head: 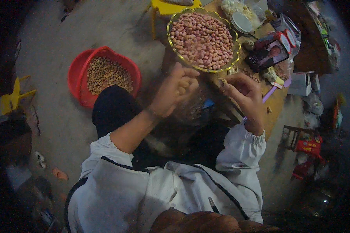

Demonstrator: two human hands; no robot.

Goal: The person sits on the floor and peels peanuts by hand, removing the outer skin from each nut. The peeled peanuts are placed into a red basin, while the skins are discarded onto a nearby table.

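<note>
My left hand (175,90) is curled around several unshelled peanuts (183,86), just below a scalloped, gold-rimmed bowl (238,55). Shelled pinkish peanuts (202,40) fill this bowl. Between thumb and fingertips, my right hand (242,90) pinches a small piece of peanut shell (221,82) near the bowl's lower right rim. On the floor to the left stands a red plastic basket (75,72) with a handle, holding many unshelled peanuts (108,72). My knee partly hides its lower edge.
A smartphone (268,55) leans near red-lidded jars (285,42) on the wooden table (275,107). Plastic bags (250,11) and a round white lid (241,22) lie behind. A yellow stool (163,8) stands beyond the bowl, and another yellow seat (13,96) is far left.
</note>
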